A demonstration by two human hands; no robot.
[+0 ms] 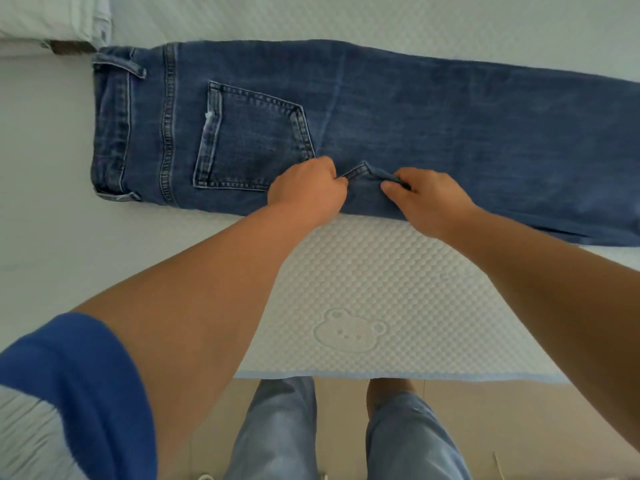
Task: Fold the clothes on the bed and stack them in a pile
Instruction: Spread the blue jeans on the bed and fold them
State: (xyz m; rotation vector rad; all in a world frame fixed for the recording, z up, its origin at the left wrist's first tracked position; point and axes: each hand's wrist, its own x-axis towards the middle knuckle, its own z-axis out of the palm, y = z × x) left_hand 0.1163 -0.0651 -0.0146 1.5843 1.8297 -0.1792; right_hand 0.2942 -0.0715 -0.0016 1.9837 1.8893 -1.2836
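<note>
jeans (381, 109) flat on bed (346, 271) | left hand (308, 192), right hand (426, 199) seemingly pinch crotch seam

white quilted bed cover (381, 271) with blue trim above a beige floor (502, 427).

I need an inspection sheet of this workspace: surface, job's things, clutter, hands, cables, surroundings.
Surface: white quilted bed cover with an embossed bear.
Job's things: blue jeans lying flat, back pocket up, waistband to the left.
Clutter: folded white fabric at the top left corner.
Hands: left hand and right hand each pinch the crotch seam flap.
Cables: nothing seen.
Surroundings: beige floor beyond the bed's edge.
</note>
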